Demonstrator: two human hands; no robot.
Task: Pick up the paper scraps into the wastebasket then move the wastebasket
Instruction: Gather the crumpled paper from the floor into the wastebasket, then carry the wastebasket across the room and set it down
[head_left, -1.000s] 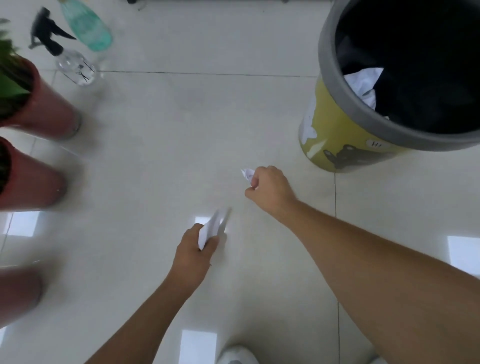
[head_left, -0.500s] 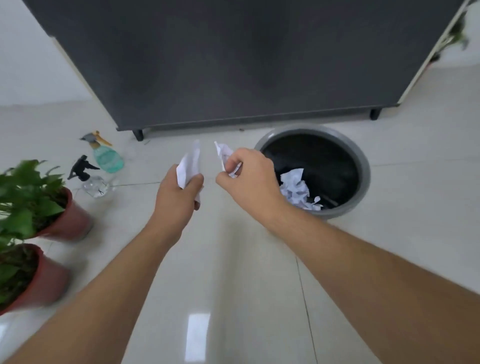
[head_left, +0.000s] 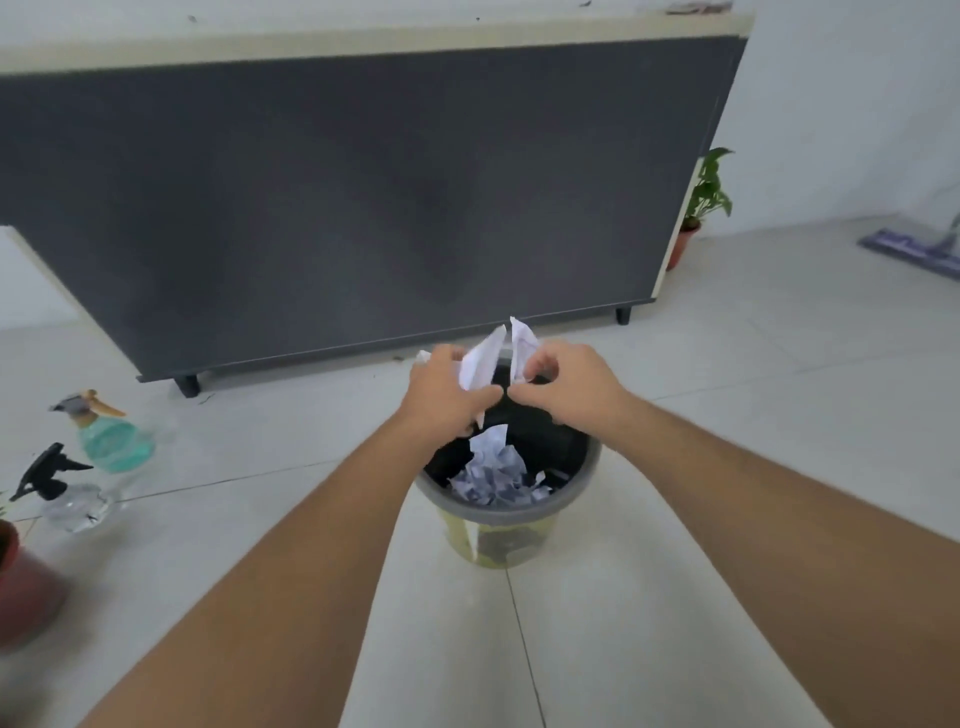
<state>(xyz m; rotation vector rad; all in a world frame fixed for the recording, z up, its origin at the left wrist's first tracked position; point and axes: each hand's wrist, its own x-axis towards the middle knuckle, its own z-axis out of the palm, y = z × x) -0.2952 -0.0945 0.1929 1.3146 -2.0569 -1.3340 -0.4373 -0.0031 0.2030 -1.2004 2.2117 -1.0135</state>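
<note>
A yellow wastebasket with a grey rim (head_left: 506, 517) stands on the tiled floor in the middle of the view, with crumpled white paper (head_left: 496, 475) inside its black liner. Both my hands hover over its opening. My left hand (head_left: 447, 395) pinches a folded white paper scrap (head_left: 480, 364). My right hand (head_left: 563, 387) pinches a smaller white scrap (head_left: 521, 343). The two scraps stick up side by side, almost touching.
A large dark grey cabinet (head_left: 363, 197) on short legs stands right behind the basket. Two spray bottles (head_left: 104, 441) (head_left: 62, 493) lie on the floor at left, beside a red plant pot (head_left: 23, 592). Another potted plant (head_left: 701, 208) and a mop head (head_left: 909, 249) are at the far right.
My hands lifted the two scraps off the floor, carried them to the right and now hold them above the wastebasket. My view has risen from the floor to look forward.
</note>
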